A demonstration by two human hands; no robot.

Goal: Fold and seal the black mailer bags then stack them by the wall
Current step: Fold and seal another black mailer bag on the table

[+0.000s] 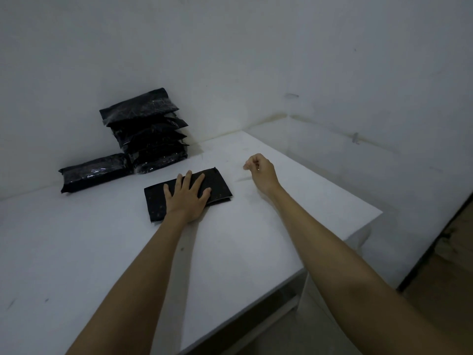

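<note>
Under the flat left hand (pixel 188 198) lies the mailer bag (pixel 188 193); right hand (pixel 261 170) curled, holding nothing.

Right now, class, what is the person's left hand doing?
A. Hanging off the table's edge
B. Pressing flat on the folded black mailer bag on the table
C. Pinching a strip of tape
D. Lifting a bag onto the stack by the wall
B: the left hand lies palm down, fingers spread straight, on the folded black mailer bag on the white table.
</note>
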